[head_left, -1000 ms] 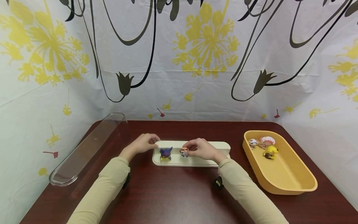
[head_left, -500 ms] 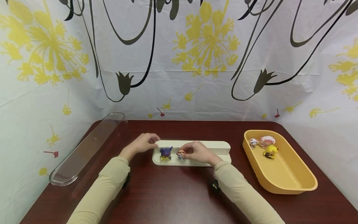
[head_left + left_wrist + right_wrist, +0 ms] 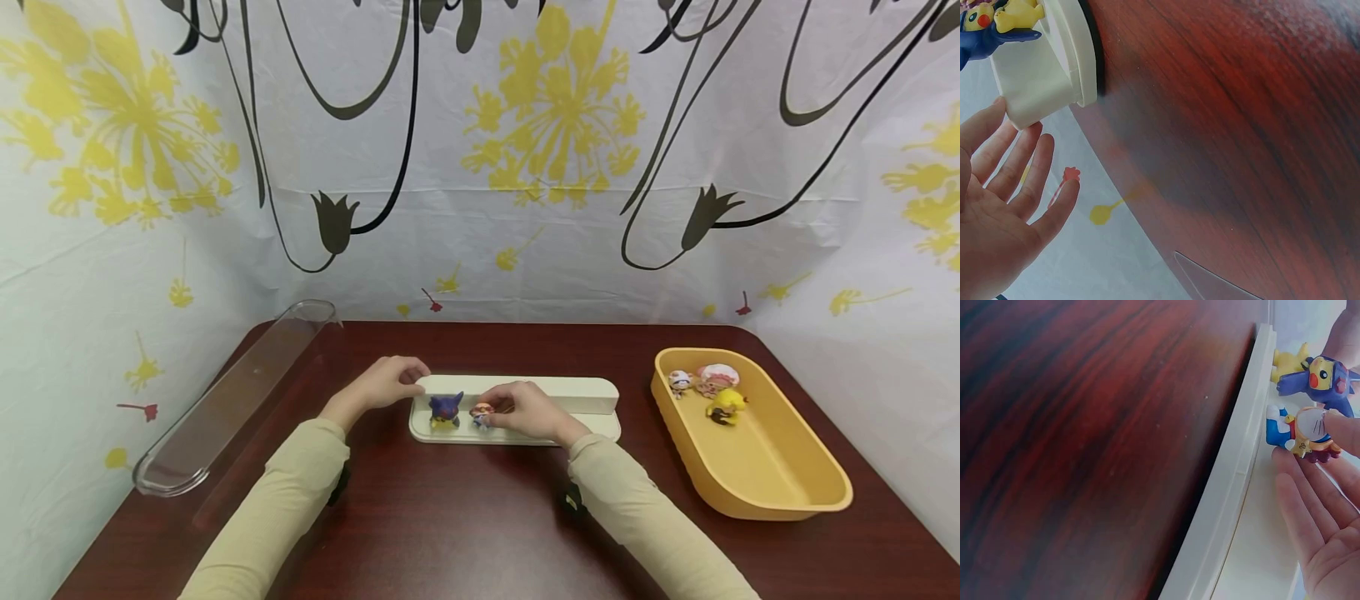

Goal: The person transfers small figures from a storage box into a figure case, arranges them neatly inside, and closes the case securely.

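Note:
My right hand [image 3: 527,408] pinches a small figurine [image 3: 1300,428] by its head, thumb on the face. The figurine has a white whiskered face, blue feet and an orange-brown top; its feet are at the front part of a cream two-level display stand [image 3: 562,430]. Just left of it stands a Pikachu figurine in a dark blue eared outfit [image 3: 445,409]. At the stand's left end, my left hand [image 3: 1010,194] holds the corner of the raised step between thumb and foremost fingers. Its other fingers are extended, apart from the stand.
To the right stands a yellow tray [image 3: 757,467] with several figurines, including a yellow-hooded one [image 3: 724,407] and a pink-and-white one [image 3: 716,379]. A long clear plastic cover [image 3: 240,396] lies along the left of the dark red table [image 3: 450,517]. Patterned cloth [image 3: 480,275] hangs behind.
My right hand has moved left along the stand with the whiskered figurine, bringing it closer to the Pikachu figurine. My left hand has stayed at the stand's left end.

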Tool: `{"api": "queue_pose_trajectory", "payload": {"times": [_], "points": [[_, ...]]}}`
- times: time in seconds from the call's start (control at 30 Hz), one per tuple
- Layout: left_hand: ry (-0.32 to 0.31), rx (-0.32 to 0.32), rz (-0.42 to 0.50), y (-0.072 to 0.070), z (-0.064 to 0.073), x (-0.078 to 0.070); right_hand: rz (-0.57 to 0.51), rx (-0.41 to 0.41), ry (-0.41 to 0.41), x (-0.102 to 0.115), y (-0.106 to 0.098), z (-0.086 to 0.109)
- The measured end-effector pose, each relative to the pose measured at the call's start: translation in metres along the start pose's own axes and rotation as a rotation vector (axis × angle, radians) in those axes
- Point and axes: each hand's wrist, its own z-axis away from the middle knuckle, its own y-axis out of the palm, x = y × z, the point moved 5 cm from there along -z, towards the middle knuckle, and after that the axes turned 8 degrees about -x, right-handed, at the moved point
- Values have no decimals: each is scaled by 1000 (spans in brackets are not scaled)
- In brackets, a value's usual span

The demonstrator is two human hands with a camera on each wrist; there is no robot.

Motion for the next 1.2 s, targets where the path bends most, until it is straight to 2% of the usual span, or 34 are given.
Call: {"api": "queue_pose_trajectory", "payload": {"times": [0.3,0.5,0.83,1.2], "points": [[-14,6,-7,0,0,0,43,-6,28,0,1,1],[-16,7,-5,-1,0,0,66,-34,-5,2,1,1],[-18,11,-9,-1,-1,0,165,-66,-37,3,-2,2],[-22,13,-10,0,0,0,146,-79,-96,7,-5,5]]}}
